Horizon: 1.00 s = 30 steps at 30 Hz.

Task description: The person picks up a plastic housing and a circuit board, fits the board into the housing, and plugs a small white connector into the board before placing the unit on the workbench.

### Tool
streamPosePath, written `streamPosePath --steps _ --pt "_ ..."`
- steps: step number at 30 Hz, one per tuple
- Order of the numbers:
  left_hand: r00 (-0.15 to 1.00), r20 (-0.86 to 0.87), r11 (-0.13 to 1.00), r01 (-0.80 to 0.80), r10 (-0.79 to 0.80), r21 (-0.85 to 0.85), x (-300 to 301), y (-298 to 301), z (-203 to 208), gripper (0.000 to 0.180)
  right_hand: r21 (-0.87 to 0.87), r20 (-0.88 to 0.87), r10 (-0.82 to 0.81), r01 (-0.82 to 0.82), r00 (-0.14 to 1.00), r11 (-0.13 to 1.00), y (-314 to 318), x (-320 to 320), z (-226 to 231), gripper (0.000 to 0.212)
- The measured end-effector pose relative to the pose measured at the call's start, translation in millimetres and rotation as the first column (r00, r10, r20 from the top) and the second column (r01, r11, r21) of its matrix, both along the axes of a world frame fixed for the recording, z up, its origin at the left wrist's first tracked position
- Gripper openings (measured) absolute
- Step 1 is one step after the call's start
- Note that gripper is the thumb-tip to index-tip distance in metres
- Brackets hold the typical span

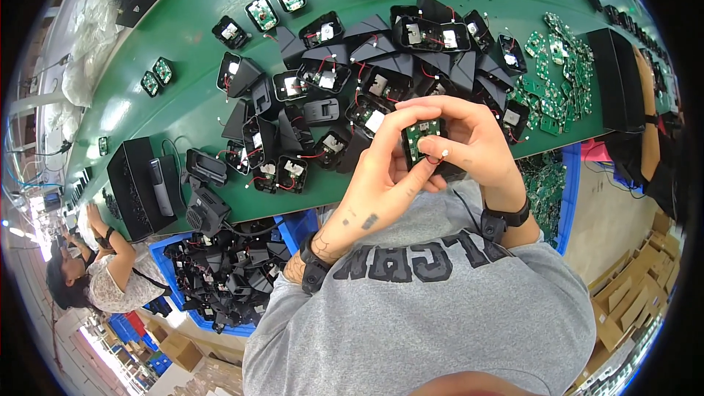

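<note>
Grey printed t-shirt (440, 308) of mine fills the near edge. Going from the left: blue plastic crate (220, 286) heaped with black plastic housings sits down at the near left, below the long green work table (183, 103). My left hand (381, 176) is curled shut around the left side of a small black housing with a green circuit board (422, 139) in it, held up just above my chest. My right hand (477, 143) clamps the other side, fingers wrapped over the top. Behind them, a pile of open black housings with red wires (352, 73) covers the table, and loose green circuit boards (557, 81) are heaped at far right.
</note>
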<state>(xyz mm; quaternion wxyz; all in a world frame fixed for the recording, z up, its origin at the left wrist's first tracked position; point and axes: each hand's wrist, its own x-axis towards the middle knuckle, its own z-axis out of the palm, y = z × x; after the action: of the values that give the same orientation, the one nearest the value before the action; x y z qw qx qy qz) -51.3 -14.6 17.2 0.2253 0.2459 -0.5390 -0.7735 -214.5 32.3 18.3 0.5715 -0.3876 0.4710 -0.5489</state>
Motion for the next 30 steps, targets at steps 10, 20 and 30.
streamPosePath --steps 10,20,30 --pt "0.976 -0.019 0.967 -0.216 0.215 -0.136 -2 -3 -1 0.049 -0.664 -0.481 -0.532 0.107 0.697 0.740 2 -17 -2 0.036" --pt "0.928 0.164 0.728 -0.144 0.335 -0.671 -5 -3 -7 0.046 -0.582 -0.489 -0.486 0.144 0.724 0.800 -3 6 -13 0.018" --pt "0.992 -0.079 0.951 -0.070 0.098 0.301 3 -8 2 0.052 -0.629 -0.393 -0.496 0.167 0.774 0.759 -1 6 -19 0.008"
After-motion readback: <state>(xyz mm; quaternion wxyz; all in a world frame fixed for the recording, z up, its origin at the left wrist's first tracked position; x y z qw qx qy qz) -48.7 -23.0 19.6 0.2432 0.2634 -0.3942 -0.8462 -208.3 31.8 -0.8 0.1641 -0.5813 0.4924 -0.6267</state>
